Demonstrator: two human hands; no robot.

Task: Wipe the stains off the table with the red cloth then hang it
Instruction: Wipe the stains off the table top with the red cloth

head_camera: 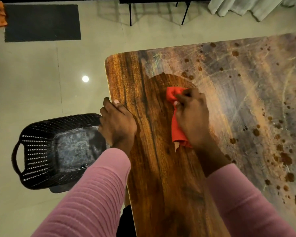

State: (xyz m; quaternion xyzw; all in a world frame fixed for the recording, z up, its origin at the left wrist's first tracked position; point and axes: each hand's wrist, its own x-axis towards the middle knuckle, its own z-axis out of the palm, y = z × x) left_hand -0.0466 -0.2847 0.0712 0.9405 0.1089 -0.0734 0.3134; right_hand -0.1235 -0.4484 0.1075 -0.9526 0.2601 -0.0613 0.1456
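Note:
A wooden table (pixel 154 168) fills the right half of the view. Its left strip is dark and glossy. The right part is hazy grey and dotted with several brown stains (pixel 285 159). My right hand (pixel 192 117) grips a bunched red cloth (pixel 175 129) and presses it on the tabletop at the border between the glossy and hazy areas. Red folds stick out beyond the fingers and behind the wrist. My left hand (pixel 117 122) holds the table's left edge, thumb on top and fingers curled over the rim.
A black perforated plastic basket (pixel 39 151) stands on the tiled floor just left of the table. A dark mat (pixel 42 23) lies at the far left, thin black furniture legs (pixel 130 14) and a pale curtain (pixel 249 7) at the back.

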